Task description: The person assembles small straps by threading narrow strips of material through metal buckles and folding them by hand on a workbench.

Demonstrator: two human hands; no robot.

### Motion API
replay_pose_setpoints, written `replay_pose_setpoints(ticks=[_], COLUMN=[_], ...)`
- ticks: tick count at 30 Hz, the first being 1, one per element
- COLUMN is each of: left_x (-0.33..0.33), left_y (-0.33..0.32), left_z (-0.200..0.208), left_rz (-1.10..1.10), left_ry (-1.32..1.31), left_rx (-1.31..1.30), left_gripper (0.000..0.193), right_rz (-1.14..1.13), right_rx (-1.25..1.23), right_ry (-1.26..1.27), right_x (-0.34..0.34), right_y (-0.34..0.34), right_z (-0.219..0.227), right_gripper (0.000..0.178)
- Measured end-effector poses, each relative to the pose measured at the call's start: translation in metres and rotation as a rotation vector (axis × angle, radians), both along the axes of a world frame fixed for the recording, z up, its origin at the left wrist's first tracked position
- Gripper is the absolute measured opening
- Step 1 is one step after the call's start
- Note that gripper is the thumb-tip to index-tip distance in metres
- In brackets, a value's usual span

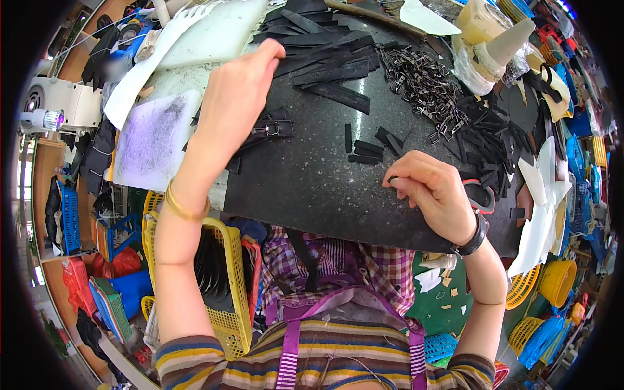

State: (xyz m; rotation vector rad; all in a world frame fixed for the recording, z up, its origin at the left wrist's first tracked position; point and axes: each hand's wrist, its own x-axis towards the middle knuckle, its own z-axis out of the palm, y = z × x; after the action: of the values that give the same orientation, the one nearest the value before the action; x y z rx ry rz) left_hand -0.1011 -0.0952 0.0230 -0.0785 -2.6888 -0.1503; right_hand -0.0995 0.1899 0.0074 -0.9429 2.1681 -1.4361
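My left hand (242, 91) reaches over the left end of a pile of long black strips (325, 49). Its fingers are bent and pressed together; what they hold, if anything, is hidden. Below that wrist lies a black strap piece with a metal buckle (268, 130). On the right, my right hand (432, 188) is closed in a pinch above the dark tabletop (312, 188). A dark bit of a small black strip (392, 179) shows at its fingertips. Several short black strips (368, 149) lie just beyond that hand.
A heap of metal buckles (426, 88) and more short black strips (484, 146) cover the right side. Red-handled scissors (480, 195) lie beside my right wrist. At the left is a stained white board (156, 140); a glue pot (481, 32) stands far right. A yellow basket (227, 286) stands below the table.
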Motion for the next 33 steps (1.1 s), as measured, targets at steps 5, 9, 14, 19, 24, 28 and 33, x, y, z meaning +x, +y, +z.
replay_pose_setpoints(ticks=[5,9,14,19,24,28,33], left_x=[0.068,0.089,0.09,0.09,0.09,0.085,0.085], left_y=[0.047,0.077,0.08,0.088,0.087,0.088,0.09], left_z=[0.005,-0.009,-0.017,-0.016,-0.018,-0.017,-0.016], left_rz=[-0.325,-0.257,-0.234,-0.264,-0.312,-0.384,-0.39], left_ry=[-0.151,-0.225,-0.412,-0.256,-0.233,-0.031,0.008], left_rx=[0.946,1.424,1.651,1.476,1.238,0.833,0.877], left_gripper=[0.013,0.018,0.024,0.021,0.021,0.023,0.022], right_rz=[0.127,0.001,-0.142,-0.103,-0.104,-0.104,-0.064], right_rx=[-0.106,-0.103,-0.083,-0.042,-0.016,-0.036,-0.042], right_ry=[0.13,0.146,-0.053,0.092,0.267,0.256,0.507], right_x=[0.014,0.011,0.018,0.019,0.017,0.016,0.013], right_y=[-0.015,-0.023,-0.024,-0.025,-0.027,-0.028,-0.021], right_z=[0.02,0.011,0.017,0.019,0.019,0.017,0.016], right_gripper=[0.01,0.012,0.014,0.014,0.012,0.015,0.015])
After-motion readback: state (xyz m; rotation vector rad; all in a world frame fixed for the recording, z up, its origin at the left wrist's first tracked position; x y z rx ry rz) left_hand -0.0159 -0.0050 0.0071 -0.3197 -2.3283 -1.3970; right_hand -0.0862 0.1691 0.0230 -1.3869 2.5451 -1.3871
